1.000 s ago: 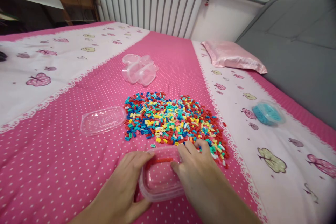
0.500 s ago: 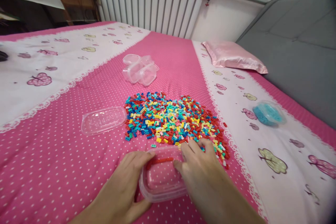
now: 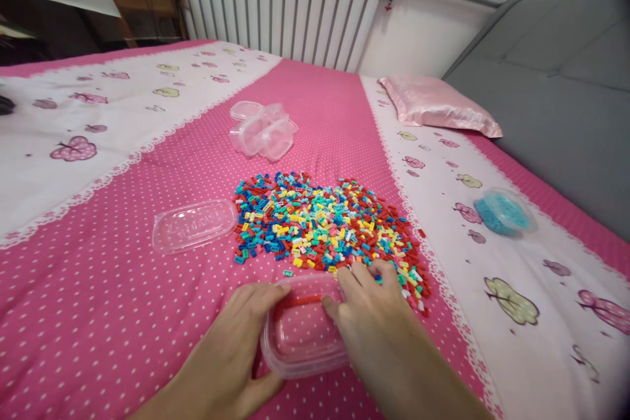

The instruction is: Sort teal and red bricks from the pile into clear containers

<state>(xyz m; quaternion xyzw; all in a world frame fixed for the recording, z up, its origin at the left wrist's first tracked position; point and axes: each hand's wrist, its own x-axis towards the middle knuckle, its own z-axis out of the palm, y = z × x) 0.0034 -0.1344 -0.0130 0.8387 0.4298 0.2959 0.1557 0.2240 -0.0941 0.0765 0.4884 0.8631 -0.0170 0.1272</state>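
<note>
A clear plastic container (image 3: 308,341) lies close in front of me on the bed. My left hand (image 3: 246,328) grips its left side, with the fingers at the far corner and the thumb low at the near edge. My right hand (image 3: 369,302) is closed over the right far rim, thumb inside and fingers curled outside beside the bricks. Inside, a line of red bricks (image 3: 300,300) runs along the far wall up to my right thumb. Just beyond spreads a pile of small coloured toy bricks (image 3: 319,220). My right palm hides the container's right end.
A clear lid (image 3: 194,226) lies left of the pile. Farther back sit several nested clear containers (image 3: 263,131). At the right stands a container of blue bricks (image 3: 503,211). A pink pillow (image 3: 438,105) rests by the grey headboard (image 3: 556,72); a white radiator (image 3: 280,6) is behind the bed.
My right thumb has shifted slightly left along the red bricks inside the container. My left hand and the container stay in nearly the same place.
</note>
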